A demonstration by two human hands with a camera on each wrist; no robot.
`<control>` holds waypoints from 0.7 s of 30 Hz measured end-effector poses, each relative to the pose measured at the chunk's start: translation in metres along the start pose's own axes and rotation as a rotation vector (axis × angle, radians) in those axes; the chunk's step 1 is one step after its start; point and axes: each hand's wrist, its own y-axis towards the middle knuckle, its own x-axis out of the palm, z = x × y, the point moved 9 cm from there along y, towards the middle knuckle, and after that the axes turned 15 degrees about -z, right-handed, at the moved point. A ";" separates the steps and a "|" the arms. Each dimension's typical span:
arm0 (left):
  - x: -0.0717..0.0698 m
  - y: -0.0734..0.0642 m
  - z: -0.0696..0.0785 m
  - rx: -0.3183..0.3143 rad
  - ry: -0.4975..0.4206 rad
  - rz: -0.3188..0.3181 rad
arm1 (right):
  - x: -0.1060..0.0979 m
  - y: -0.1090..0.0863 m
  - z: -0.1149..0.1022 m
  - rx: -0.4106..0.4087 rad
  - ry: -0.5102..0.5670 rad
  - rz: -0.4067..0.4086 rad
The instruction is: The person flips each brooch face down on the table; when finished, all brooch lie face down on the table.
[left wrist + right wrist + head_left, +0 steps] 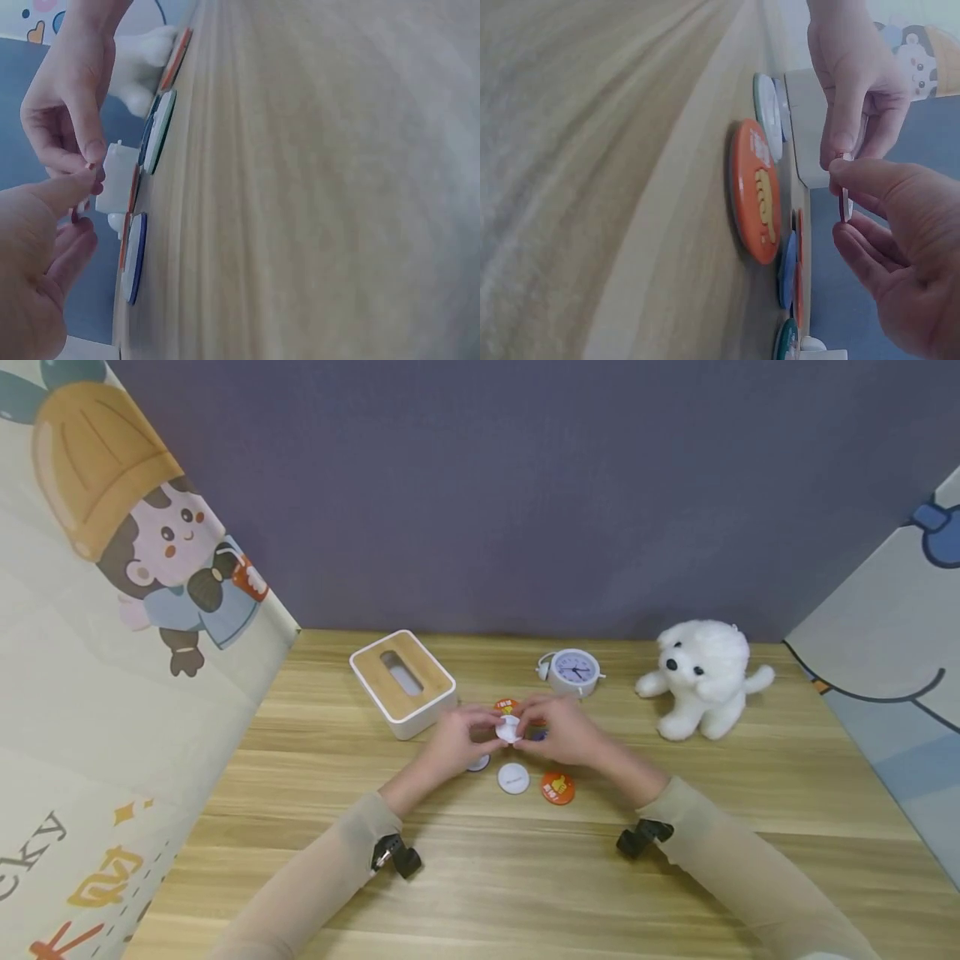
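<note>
Both hands meet above the table and hold one thin round badge (508,729) with its white side up. My left hand (456,743) pinches its left edge between thumb and fingers. On the opposite edge, the thumb and fingers of my right hand (562,731) grip it. In the right wrist view the badge (846,201) appears edge-on, raised off the table. Below the hands lie a white badge (513,778) and an orange badge (557,787) with a yellow thumbs-up. Another orange badge (506,705) shows behind the held one; others are partly hidden by my hands.
A white tissue box (427,717) with a wooden lid stands left of the hands. Behind them is a white alarm clock (574,672), and a white plush dog (705,681) sits at the right. A dark wall (525,510) rises behind the wooden table (487,885).
</note>
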 end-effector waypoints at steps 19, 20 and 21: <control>0.018 0.004 -0.009 -0.096 0.117 -0.149 | 0.021 0.007 0.003 0.024 -0.076 -0.115; 0.019 0.004 -0.010 -0.101 0.129 -0.152 | 0.022 0.007 0.003 0.023 -0.076 -0.120; 0.019 0.005 -0.010 -0.105 0.142 -0.155 | 0.023 0.007 0.002 0.021 -0.076 -0.122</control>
